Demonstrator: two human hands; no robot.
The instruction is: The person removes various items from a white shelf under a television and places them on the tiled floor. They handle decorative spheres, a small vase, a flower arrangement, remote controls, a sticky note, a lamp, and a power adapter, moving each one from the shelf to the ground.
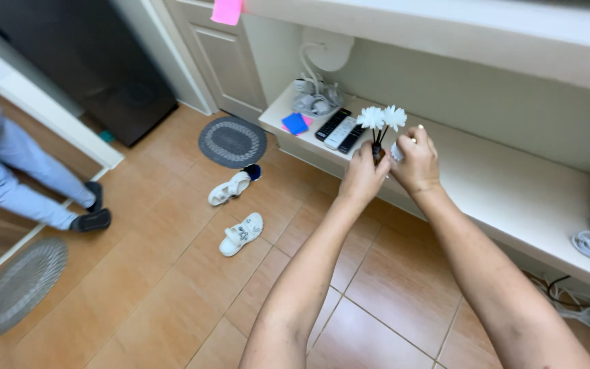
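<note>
Both hands, left hand [363, 174] and right hand [414, 162], tight around the small dark vase [377, 153] of white flowers [381, 117] above the shelf [507, 191].

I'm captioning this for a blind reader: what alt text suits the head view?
Two hands, left hand and right hand, hold a small dark vase of white flowers over a low white shelf with remotes; white sandals lie on the tiled floor.

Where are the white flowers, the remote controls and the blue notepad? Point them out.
white flowers [382, 117], head view, on the blooms above both hands.
remote controls [340, 130], head view, on the middle white one.
blue notepad [295, 123], head view, on its blue face.
</note>
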